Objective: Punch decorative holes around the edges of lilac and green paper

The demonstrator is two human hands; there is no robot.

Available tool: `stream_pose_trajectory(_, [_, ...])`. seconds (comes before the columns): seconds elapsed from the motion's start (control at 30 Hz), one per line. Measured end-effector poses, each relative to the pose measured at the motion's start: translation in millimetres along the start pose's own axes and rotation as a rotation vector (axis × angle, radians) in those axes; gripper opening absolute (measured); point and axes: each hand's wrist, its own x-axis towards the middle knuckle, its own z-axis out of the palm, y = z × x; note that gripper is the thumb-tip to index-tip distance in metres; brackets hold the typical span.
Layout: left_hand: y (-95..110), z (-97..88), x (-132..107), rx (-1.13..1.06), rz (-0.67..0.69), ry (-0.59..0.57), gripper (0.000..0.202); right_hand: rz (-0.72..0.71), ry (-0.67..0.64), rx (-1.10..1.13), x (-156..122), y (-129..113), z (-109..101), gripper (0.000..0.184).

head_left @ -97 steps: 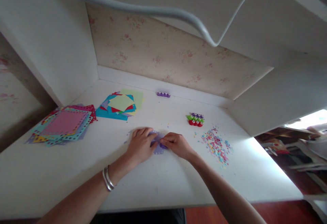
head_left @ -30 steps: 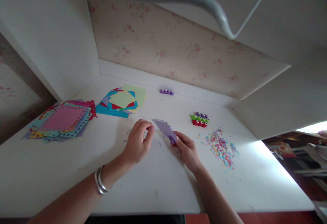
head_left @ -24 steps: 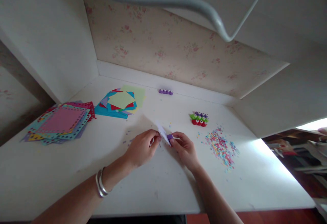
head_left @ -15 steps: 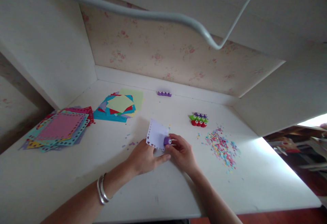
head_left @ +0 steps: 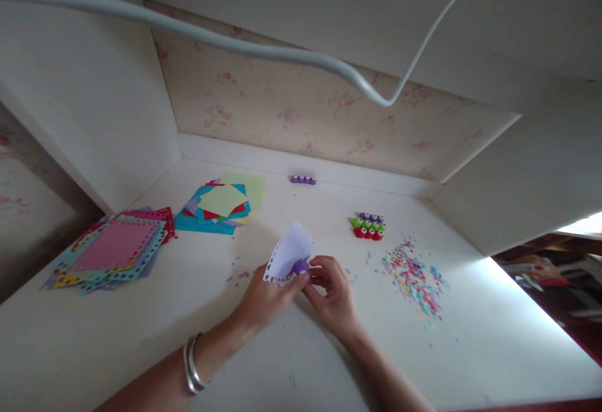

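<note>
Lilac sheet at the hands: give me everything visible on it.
The lilac sheet is pale, thin and looks like paper. A row of small holes runs along its left edge down to the lower corner; their exact shape is too small to tell. It is bent into a curve and tilted up, apparently raised off the white table. The left hand supports it from below, and a purple punch sits at its lower right edge. Whether the right hand touches it is unclear.

Light from the right glares on the tabletop (head_left: 515, 296), elsewhere dim and soft.
</note>
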Motion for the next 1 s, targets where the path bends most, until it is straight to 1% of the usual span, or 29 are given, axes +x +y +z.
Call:
stream_pose_trajectory(0.1, [-0.2,-2.5,-0.2,-0.006,-0.045,-0.011,0.024,0.096,-0.105,0.1,0.6,-1.9,-3.8,0.033])
stream_pose_trajectory(0.17, [-3.7,-4.0,-0.3,-0.023,-0.085,-0.02,0.022,0.104,-0.119,0.085,1.4,-1.4,-6.0,0.034])
stream_pose_trajectory(0.23, [-7.8,-5.5,-0.2,-0.011,-0.098,-0.022,0.021,0.069,-0.083,-0.012,2.2,-0.8,-7.7,0.029])
stream_pose_trajectory(0.33, [-10.9,-7.8,0.0,0.066,-0.097,-0.015,0.022,-0.04,-0.033,-0.179,3.8,-2.0,-10.1,0.017])
stream_pose_trajectory(0.43, [-9.4,-9.0,0.0,0.074,-0.125,-0.028,0.022,-0.118,-0.041,-0.214,5.9,-5.4,-13.1,0.012])
stream_pose_trajectory(0.57, [-5.4,-9.5,0.1,0.003,-0.135,-0.058,0.02,-0.116,-0.1,-0.212,7.9,-6.1,-16.0,0.012])
stream_pose_trajectory(0.67, [-3.0,-9.4,1.3,-0.013,-0.143,-0.068,0.023,-0.052,-0.087,-0.199,6.9,-2.7,-13.9,0.012])
stream_pose_trajectory(0.73, [-1.8,-8.7,3.4,-0.035,-0.147,-0.058,0.026,0.015,-0.059,-0.138,5.0,-0.9,-10.4,0.015])
stream_pose_trajectory(0.8, [-0.8,-7.3,5.7,-0.061,-0.125,-0.037,0.03,0.041,-0.039,-0.058,2.9,-0.2,-6.5,0.023])
stream_pose_trajectory(0.87, [-0.2,-5.5,7.2,-0.071,-0.096,-0.027,0.034,-0.003,-0.04,-0.042,1.3,0.2,-3.4,0.033])
stream_pose_trajectory(0.9, [0.1,-4.7,7.3,-0.067,-0.088,-0.025,0.035,-0.042,-0.042,-0.073,0.8,0.7,-2.4,0.037])
stream_pose_trajectory(1.0, [0.5,-3.1,5.4,-0.017,-0.105,-0.037,0.036,-0.118,-0.034,-0.213,0.8,3.6,-2.3,0.036])
